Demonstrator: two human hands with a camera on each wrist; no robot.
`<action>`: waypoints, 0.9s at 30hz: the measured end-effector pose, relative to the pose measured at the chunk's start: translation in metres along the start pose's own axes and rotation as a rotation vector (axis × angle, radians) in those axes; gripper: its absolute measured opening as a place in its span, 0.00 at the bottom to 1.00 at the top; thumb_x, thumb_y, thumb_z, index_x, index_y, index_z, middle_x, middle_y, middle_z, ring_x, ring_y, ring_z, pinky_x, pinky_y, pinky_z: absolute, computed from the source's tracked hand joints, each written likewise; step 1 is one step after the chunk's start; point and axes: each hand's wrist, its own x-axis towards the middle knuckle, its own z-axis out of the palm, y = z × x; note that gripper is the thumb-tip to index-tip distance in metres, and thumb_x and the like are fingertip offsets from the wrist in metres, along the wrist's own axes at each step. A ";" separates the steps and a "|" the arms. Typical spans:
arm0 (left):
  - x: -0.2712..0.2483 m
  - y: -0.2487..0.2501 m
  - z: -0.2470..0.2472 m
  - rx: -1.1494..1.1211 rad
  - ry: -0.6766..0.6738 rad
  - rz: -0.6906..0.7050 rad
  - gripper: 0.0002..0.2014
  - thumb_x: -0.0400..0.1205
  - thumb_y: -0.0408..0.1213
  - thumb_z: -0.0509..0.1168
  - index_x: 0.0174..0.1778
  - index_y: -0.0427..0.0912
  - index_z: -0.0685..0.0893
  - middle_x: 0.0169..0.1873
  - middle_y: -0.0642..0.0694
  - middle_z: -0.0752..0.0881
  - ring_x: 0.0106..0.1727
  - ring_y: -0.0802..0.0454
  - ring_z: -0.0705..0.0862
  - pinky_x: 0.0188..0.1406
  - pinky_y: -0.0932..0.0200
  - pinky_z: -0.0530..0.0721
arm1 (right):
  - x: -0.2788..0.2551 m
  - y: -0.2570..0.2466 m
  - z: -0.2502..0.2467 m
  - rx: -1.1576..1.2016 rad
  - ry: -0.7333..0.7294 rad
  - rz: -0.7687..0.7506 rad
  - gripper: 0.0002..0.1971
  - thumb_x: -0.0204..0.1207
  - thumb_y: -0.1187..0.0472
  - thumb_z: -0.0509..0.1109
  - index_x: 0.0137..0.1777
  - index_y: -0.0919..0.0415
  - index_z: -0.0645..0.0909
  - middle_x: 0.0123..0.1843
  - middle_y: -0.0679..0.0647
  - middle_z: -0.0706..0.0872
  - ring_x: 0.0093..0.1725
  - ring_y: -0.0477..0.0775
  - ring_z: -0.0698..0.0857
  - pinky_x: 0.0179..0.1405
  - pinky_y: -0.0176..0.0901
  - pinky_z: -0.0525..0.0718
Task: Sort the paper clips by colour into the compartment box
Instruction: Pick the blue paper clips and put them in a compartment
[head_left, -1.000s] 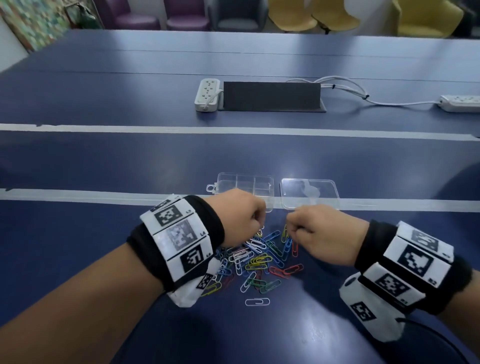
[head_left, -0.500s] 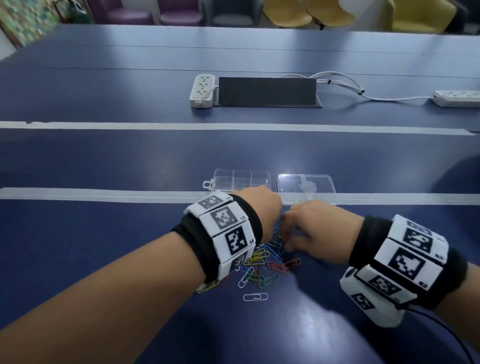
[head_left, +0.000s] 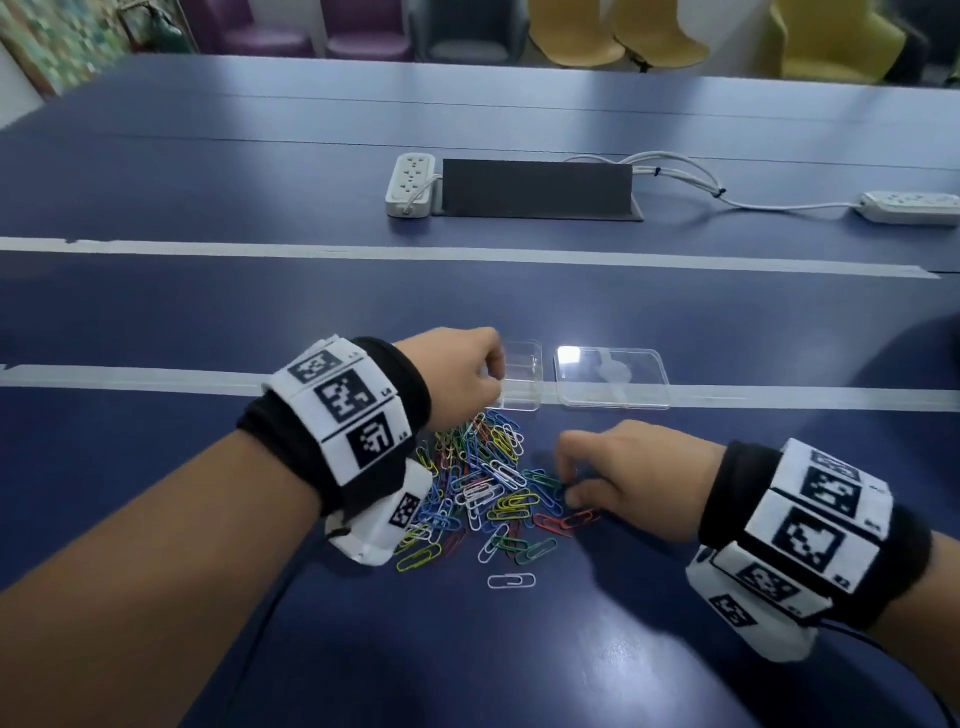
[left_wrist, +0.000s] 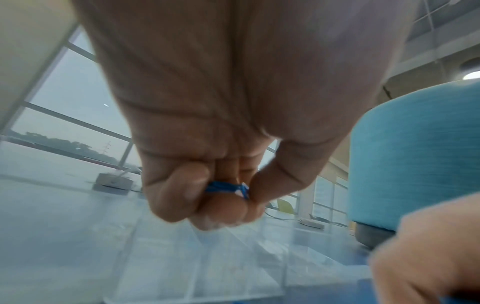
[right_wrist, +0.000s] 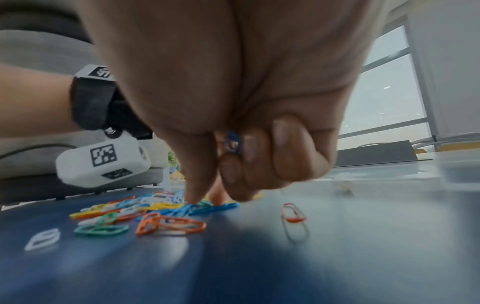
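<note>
Well toward the near edge of the blue bench (head_left: 675, 649) — a loose heap of coloured paper clips (head_left: 483, 493), with one white clip (head_left: 511, 580) lying apart on the near side of it. Just beyond the heap, across a pale tape stripe, a clear compartment box (head_left: 522, 376) with its flat clear lid (head_left: 610, 376) lying open to the right. Left hand (head_left: 460, 379) over the left part of the box, fingers curled and pinched together on a small bunch of blue clips (left_wrist: 226, 188), clear dividers blurred beneath in the wrist view. Right hand (head_left: 631, 480) down at the right edge of the heap, thumb and forefinger tips on clips at the bench surface, other fingers curled with a blue clip (right_wrist: 232, 143) tucked against the palm — clamped on it. Further back, two white power strips (head_left: 410, 184) and a dark cable hatch (head_left: 537, 189); chairs along the far edge.
</note>
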 end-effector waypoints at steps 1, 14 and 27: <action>0.002 -0.004 -0.004 0.010 0.018 -0.019 0.12 0.82 0.35 0.55 0.58 0.44 0.78 0.45 0.46 0.81 0.46 0.48 0.76 0.46 0.62 0.70 | 0.000 -0.002 -0.001 -0.024 -0.014 0.003 0.11 0.77 0.51 0.65 0.56 0.53 0.75 0.34 0.48 0.76 0.44 0.58 0.77 0.47 0.46 0.76; 0.023 -0.025 -0.009 0.276 0.031 0.011 0.17 0.80 0.27 0.59 0.61 0.45 0.82 0.58 0.45 0.85 0.62 0.45 0.81 0.61 0.54 0.79 | 0.009 0.000 -0.006 -0.056 -0.011 -0.027 0.11 0.74 0.50 0.69 0.52 0.53 0.83 0.45 0.52 0.86 0.45 0.52 0.78 0.43 0.39 0.72; -0.001 -0.047 -0.010 -0.049 0.212 0.010 0.13 0.77 0.30 0.65 0.54 0.48 0.85 0.39 0.53 0.84 0.40 0.54 0.81 0.52 0.59 0.83 | 0.015 -0.010 -0.041 -0.038 -0.008 -0.031 0.07 0.80 0.50 0.62 0.44 0.51 0.71 0.37 0.46 0.79 0.42 0.52 0.75 0.47 0.42 0.74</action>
